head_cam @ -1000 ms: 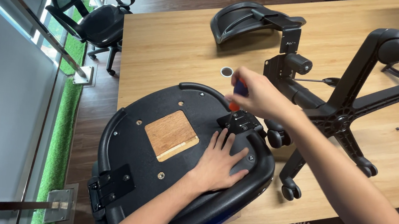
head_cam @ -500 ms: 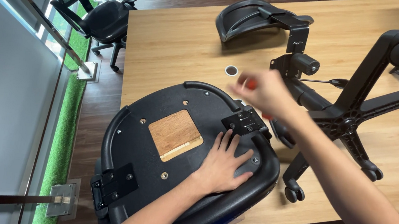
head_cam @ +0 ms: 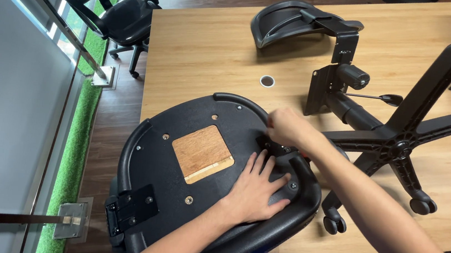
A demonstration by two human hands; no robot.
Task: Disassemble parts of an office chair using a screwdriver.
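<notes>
Fingers [head_cam: 266, 167] of left hand [head_cam: 254, 194] spread flat on upturned black seat pan [head_cam: 174, 193] at worktop [head_cam: 211, 47] near edge. Right hand [head_cam: 287, 127] curled closed at seat's black bracket [head_cam: 276, 147]; what it grips, cannot tell. Chair base [head_cam: 396, 144] lies right, headrest [head_cam: 292, 22] far.

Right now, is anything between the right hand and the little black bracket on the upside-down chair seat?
Nothing visible: the right hand is already on the small black metal bracket of the overturned black plastic seat.
</notes>
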